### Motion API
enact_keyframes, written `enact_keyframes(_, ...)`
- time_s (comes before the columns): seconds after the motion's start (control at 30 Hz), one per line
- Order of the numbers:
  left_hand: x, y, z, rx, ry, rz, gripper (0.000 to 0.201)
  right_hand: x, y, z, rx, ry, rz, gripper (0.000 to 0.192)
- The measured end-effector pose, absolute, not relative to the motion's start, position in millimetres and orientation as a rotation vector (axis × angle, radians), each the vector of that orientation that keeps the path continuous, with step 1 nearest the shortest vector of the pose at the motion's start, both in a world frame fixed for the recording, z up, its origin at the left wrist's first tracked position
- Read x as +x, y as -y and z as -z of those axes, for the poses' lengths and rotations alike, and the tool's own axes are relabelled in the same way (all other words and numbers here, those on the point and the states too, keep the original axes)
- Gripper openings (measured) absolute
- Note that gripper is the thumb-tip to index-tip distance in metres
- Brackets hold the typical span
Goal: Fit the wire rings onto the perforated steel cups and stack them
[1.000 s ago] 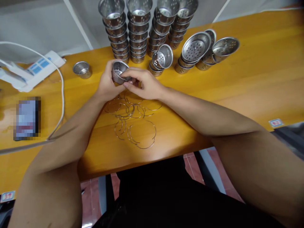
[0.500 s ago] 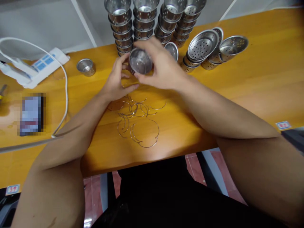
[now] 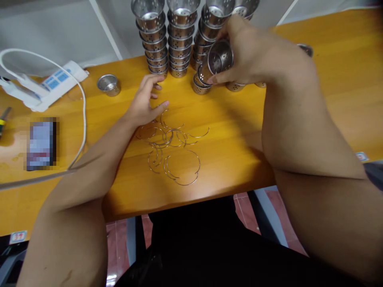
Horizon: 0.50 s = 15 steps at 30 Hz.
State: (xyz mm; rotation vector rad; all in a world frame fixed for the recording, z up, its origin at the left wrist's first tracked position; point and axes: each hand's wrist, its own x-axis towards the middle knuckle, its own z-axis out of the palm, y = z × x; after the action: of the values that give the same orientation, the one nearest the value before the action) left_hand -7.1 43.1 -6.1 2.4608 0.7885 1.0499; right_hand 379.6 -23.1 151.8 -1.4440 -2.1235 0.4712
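Observation:
A perforated metal cup [image 3: 220, 59] is gripped in my right hand [image 3: 248, 52], tilted with its mouth toward me. It sits at the top of a short stack of like cups [image 3: 201, 88] on the table; whether it is fully nested I cannot tell. My left hand [image 3: 146, 97] is open and holds nothing, its fingers apart and its thumb stretched out. Below that hand lie several thin, curved metal wires [image 3: 173, 137], loosely overlapping. Two tall stacks of perforated cups [image 3: 154, 42] stand just beyond my left fingers.
More cup stacks [image 3: 214, 16] rise at the back, partly hidden by my right hand. A single metal cup [image 3: 108, 85] stands at left. Beyond it are a white power strip [image 3: 58, 79] with a cable [image 3: 83, 115] and a blurred phone [image 3: 42, 143]. The wooden table's edge [image 3: 191, 201] faces me.
My right hand has carried the cup from beside my left hand rightward to the short stack. The left hand has let go of the cup and stays in nearly the same place.

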Motion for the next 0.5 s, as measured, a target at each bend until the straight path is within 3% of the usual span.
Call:
enact_keyframes(0.2,-8.6,-44.8,7.8,2.459,-0.771,-0.974,0.076,357.2,34.4,-166.6,-1.856,2.239,-0.327,0.089)
enact_keyframes(0.5,-8.7,-40.5,5.5,2.482,-0.904,-0.862,0.067,358.7,21.6,-153.2,-1.872,2.304,-0.207,0.114)
